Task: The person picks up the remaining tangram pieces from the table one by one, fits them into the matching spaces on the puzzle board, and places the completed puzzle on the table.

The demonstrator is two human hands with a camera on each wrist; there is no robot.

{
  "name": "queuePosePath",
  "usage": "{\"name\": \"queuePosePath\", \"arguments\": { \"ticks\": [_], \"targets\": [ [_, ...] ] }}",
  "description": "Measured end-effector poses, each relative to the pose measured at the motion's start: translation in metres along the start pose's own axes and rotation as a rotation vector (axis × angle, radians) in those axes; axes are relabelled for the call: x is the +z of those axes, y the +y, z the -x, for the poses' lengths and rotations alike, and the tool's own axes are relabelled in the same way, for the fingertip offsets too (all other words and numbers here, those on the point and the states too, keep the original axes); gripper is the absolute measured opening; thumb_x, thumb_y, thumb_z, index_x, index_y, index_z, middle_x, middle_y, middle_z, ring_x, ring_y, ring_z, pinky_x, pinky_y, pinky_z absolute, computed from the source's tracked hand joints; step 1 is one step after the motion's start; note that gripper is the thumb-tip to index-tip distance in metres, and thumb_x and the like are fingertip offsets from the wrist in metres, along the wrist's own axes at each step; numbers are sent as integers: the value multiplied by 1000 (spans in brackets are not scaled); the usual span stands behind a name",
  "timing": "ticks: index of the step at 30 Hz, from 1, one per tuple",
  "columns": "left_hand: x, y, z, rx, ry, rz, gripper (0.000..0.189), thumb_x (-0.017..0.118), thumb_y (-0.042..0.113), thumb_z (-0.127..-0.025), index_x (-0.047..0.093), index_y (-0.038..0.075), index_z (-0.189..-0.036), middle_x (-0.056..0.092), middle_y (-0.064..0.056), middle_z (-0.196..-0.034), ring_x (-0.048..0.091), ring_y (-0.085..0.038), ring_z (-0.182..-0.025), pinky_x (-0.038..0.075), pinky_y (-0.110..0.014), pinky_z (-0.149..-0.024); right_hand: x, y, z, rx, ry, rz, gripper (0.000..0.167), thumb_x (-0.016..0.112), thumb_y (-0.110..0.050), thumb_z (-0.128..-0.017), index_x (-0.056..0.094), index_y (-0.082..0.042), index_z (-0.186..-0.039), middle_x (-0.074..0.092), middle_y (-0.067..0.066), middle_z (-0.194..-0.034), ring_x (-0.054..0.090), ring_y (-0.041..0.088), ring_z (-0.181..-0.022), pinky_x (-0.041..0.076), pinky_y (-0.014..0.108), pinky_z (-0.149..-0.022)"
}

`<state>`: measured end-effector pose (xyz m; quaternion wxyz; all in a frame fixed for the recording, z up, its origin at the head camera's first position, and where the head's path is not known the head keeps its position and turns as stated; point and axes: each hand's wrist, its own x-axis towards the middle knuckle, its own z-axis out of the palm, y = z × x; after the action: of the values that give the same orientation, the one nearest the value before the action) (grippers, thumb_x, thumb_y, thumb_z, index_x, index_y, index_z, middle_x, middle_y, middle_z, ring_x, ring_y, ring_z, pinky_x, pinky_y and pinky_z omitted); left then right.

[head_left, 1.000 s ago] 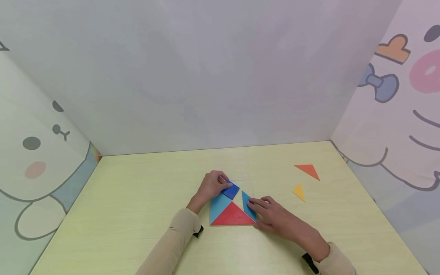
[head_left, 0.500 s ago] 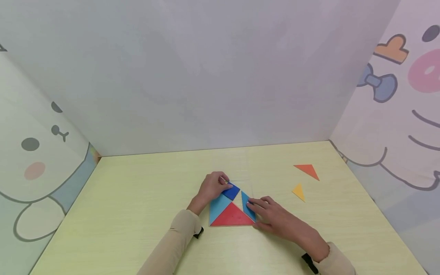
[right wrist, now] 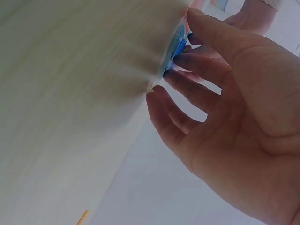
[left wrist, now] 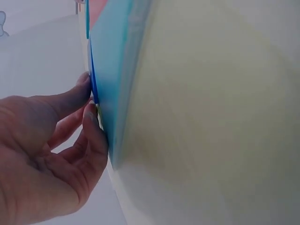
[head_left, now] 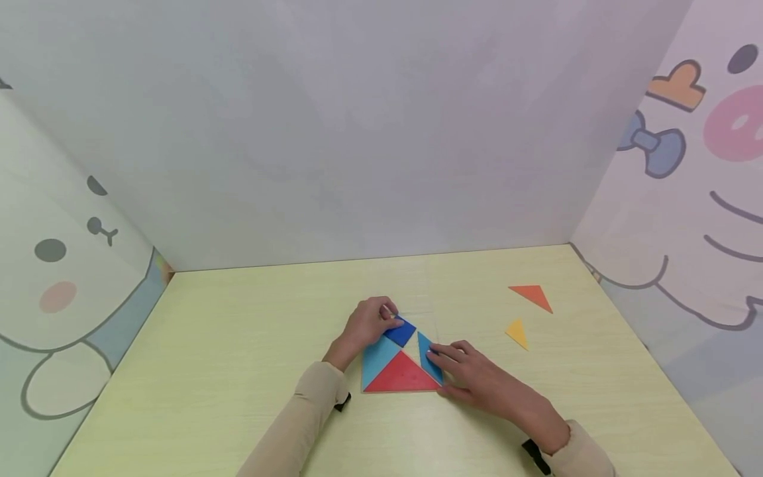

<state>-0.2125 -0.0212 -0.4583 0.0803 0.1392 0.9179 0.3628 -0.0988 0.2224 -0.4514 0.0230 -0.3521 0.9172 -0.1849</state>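
Flat tangram pieces lie in a thin see-through square tray [head_left: 426, 319] on the table. My left hand [head_left: 368, 326] pinches a dark blue square [head_left: 403, 332], with its thumb on top and its fingers curled at the far left edge. A tiny bit of yellow shows under those fingers. My right hand [head_left: 477, 376] rests its fingertips on a blue parallelogram [head_left: 426, 358], thumb by the near right corner. A large red triangle [head_left: 403, 375] lies at the near side; a large light blue triangle [head_left: 374, 362] lies at the left. A gap separates the square and parallelogram.
On the table [head_left: 238, 344], right of the tray, lie an orange-red triangle [head_left: 535, 297] and a small yellow triangle [head_left: 518, 334]. A white wall [head_left: 369, 165] stands behind, with cartoon-printed panels on both sides.
Hardly anything differs. Both hands stay on the same pieces, and the whole view drifts very slightly.
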Motion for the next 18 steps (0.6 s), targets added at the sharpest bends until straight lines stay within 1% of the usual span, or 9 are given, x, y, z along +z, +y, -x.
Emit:
{"name": "queuePosePath", "arguments": {
  "ticks": [7, 12, 18],
  "targets": [
    [0, -2, -3, 49, -32, -29, 17, 78, 23, -93, 72, 12, -104, 63, 0, -82, 59, -15, -77, 49, -31, -73, -2, -1, 0, 15, -9, -12, 59, 74, -29, -97, 55, -2, -146, 55, 15, -147, 52, 32, -123, 56, 37, -93],
    [-1, -1, -2, 65, -40, -37, 19, 79, 22, -92, 71, 11, -105, 63, 0, -82, 58, -15, -76, 48, -31, -72, -2, -1, 0, 30, -24, -23, 60, 73, -31, -97, 54, -3, -147, 54, 14, -148, 52, 32, -125, 56, 37, -93],
    [-2, -1, -4, 68, -61, -71, 24, 80, 24, -92, 68, 11, -109, 63, 0, -82, 57, -15, -75, 47, -30, -70, 1, 2, 1, 1, 4, -6, 61, 74, -31, -96, 55, -2, -146, 55, 15, -146, 53, 33, -123, 57, 37, -90]
  ]
}}
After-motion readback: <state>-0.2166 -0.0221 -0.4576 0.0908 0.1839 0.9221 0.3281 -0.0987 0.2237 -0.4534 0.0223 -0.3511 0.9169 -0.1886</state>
